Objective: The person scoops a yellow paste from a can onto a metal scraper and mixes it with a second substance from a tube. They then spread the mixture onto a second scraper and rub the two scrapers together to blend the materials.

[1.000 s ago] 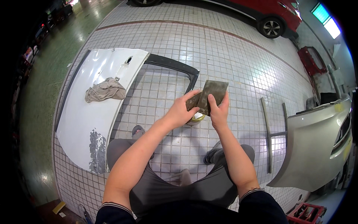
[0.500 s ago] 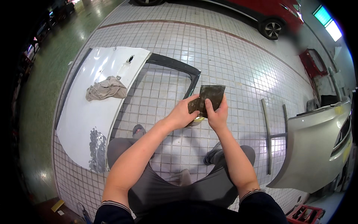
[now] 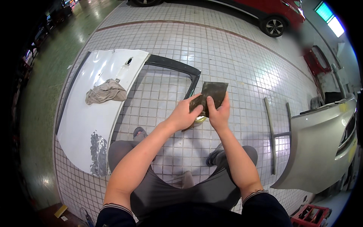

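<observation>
That dark sheet [image 3: 214,94] got flattened out square since a second ago (it was tilted before). The left hand [image 3: 185,115] slid along its lower left edge, and the right hand [image 3: 219,113] now pinches the bottom.

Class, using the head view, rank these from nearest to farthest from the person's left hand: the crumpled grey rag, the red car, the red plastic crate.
1. Crumpled grey rag: on the white car door panel, to the left of the left hand.
2. Red plastic crate: lower right corner.
3. Red car: top, far across the floor.
</observation>
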A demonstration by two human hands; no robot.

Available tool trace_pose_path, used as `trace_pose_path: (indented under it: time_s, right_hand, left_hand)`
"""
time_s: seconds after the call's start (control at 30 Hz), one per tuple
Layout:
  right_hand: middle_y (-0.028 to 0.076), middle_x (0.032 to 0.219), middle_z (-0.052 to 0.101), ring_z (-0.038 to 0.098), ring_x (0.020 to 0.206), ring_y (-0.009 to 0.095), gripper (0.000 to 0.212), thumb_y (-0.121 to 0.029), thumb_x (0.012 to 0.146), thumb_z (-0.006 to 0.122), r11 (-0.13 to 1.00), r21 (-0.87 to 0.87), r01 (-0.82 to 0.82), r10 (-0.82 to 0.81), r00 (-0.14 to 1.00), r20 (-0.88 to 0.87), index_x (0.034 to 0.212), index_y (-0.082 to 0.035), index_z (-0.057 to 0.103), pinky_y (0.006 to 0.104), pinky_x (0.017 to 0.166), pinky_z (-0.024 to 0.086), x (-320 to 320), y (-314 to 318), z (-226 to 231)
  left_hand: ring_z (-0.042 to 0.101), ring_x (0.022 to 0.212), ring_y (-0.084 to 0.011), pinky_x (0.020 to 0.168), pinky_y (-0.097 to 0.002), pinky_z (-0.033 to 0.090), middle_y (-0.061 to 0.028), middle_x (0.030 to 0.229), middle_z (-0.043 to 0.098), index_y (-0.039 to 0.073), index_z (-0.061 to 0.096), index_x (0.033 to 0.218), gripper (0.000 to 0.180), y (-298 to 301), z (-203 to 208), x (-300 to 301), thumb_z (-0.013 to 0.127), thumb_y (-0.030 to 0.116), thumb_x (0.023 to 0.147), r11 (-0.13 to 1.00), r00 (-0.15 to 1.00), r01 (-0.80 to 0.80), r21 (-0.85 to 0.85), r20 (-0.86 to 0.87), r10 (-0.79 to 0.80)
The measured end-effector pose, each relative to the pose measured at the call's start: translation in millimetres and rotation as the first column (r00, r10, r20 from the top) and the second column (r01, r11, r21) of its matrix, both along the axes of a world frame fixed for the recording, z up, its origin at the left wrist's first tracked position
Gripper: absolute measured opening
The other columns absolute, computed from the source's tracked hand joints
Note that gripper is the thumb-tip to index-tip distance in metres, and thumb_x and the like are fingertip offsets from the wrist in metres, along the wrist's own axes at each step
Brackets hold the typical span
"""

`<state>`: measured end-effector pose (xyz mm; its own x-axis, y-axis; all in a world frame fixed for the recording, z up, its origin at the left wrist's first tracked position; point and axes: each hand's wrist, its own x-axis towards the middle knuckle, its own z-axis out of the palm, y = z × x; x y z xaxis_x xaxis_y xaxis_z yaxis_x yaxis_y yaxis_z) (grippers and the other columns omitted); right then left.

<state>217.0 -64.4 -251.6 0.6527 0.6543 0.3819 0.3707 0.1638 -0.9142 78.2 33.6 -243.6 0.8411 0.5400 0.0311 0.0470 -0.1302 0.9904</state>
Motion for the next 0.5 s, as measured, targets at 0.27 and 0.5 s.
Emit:
trace_pose_path:
  time_s: [0.27,0.5]
  right_hand:
    - [0.012,0.119,0.066,0.064,0.106,0.020,0.050,-0.017,0.093,0.072,0.987,0.000,-0.162,0.162,0.986,-0.044,0.135,-0.001,0.050,0.0339,0.093,0.051,-22,-1,-18]
    - [0.012,0.126,0.061,0.059,0.112,0.021,0.052,-0.016,0.095,0.069,0.987,-0.071,-0.141,0.134,0.987,-0.093,0.139,0.002,0.047,0.0344,0.099,0.047,-18,-11,-32]
  left_hand:
    - [0.065,0.086,-0.0277,0.083,-0.0366,0.050,-0.0168,0.093,0.071,-0.006,0.066,0.103,0.060,2,-11,-1,0.037,0.046,0.108,0.999,0.993,-0.037,-0.029,0.115,0.040]
    - [0.061,0.104,-0.0268,0.095,-0.0380,0.045,-0.0193,0.111,0.069,-0.005,0.063,0.118,0.072,-16,-18,2,0.027,0.056,0.108,0.966,0.969,-0.165,-0.200,0.148,0.197]
